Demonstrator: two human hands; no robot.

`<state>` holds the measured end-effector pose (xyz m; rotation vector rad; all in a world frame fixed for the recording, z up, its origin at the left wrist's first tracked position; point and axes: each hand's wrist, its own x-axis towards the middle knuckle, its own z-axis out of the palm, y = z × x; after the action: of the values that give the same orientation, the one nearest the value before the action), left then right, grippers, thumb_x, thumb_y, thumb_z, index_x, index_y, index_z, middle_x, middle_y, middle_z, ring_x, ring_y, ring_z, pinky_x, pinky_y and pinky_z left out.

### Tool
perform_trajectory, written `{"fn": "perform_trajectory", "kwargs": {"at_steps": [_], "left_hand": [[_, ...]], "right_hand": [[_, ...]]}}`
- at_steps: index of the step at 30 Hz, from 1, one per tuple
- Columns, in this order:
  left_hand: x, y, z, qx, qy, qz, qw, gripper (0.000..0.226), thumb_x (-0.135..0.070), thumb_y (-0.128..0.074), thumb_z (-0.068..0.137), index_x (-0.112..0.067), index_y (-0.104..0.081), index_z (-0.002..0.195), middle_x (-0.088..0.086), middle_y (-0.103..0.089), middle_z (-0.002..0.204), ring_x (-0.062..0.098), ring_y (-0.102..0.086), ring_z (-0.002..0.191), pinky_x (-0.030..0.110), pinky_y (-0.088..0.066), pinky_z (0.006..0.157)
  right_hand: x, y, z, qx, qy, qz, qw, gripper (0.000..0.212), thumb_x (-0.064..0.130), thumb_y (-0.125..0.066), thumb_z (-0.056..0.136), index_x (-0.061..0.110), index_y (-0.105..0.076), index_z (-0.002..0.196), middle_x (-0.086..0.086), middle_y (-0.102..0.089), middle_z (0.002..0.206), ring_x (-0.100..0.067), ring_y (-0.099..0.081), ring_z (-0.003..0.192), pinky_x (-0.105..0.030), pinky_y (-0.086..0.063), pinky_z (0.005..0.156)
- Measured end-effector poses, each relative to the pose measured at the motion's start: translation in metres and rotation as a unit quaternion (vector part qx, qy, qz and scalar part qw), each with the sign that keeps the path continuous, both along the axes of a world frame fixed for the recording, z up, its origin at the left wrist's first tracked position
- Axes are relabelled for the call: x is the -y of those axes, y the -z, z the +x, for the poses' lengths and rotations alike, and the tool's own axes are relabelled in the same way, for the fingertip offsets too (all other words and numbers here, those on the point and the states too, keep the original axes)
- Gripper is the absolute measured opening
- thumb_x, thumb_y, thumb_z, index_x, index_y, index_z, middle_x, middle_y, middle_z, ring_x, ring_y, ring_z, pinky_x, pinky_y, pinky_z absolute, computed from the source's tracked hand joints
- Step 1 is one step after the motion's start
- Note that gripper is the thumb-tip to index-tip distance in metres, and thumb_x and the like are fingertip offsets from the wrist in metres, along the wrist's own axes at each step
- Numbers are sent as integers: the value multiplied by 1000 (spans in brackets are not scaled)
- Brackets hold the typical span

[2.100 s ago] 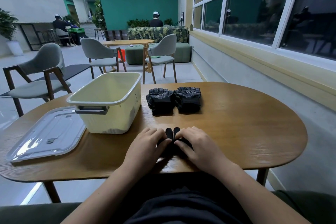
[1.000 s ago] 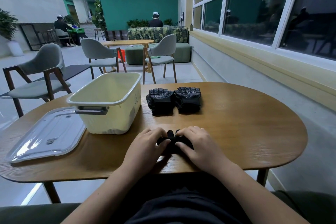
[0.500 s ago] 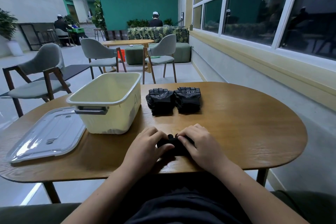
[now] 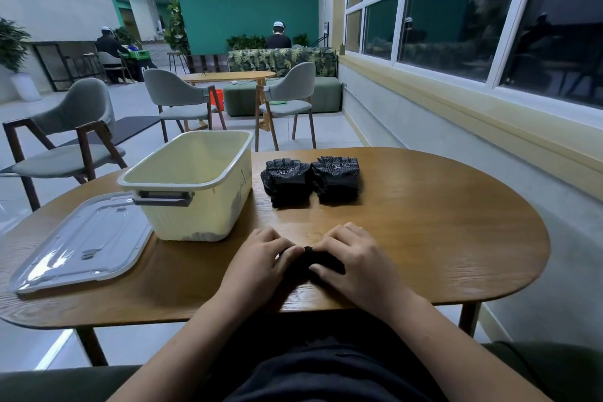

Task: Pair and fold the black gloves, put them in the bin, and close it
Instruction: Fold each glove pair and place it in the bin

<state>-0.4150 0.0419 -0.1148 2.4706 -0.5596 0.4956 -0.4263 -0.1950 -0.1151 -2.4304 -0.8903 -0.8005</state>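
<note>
At lower centre, the left hand [image 4: 261, 259] and right hand [image 4: 357, 259] curl over a small black fabric glove bundle [image 4: 308, 264], pinching it against the oval wooden tabletop [image 4: 440, 238], likely to hold its fold; the open cream plastic bin [image 4: 195, 215] stands left of centre, ready for loading

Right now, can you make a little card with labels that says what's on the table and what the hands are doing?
Hands: left hand and right hand both grip a black glove pair near the table's front edge
Folded already: two black glove bundles side by side, right of the bin
Bin: cream bin, open, no lid on
Lid: clear lid flat on the table, left of the bin
</note>
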Motion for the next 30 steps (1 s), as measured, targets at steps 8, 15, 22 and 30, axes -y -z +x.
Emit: {"fn": "perform_trajectory", "kwargs": {"at_steps": [8,15,22,30], "left_hand": [[0,0,-7,84,40,-17,995,13,-28,-71,98,-29,-74,110,-16,-66,107,5,-52,103,18,-43,91],[-2,0,-2,51,23,11,998,35,-31,-82,87,-33,-75,121,-20,-70,114,0,-50,104,27,-49,91],[1,-2,10,30,23,39,999,39,-36,-77,93,-31,-73,132,-13,-73,122,9,-56,114,21,-43,95],[-21,-61,37,104,70,123,984,32,-50,-73,93,-34,-73,121,-12,-74,108,18,-59,98,40,-51,83]], "right_hand": [[1,2,6,-91,42,37,994,39,55,-54,100,25,-75,112,11,-73,104,-14,-61,98,-38,-51,89],[-1,2,11,-73,74,45,994,34,45,-50,104,25,-76,113,8,-71,105,-20,-62,100,-42,-53,88],[11,-5,13,-116,48,-44,991,35,50,-64,97,36,-66,130,11,-65,114,-15,-61,108,-38,-56,87],[0,-51,42,-84,2,-24,996,36,38,-75,95,25,-72,128,2,-70,109,-21,-67,100,-42,-57,85]]}}
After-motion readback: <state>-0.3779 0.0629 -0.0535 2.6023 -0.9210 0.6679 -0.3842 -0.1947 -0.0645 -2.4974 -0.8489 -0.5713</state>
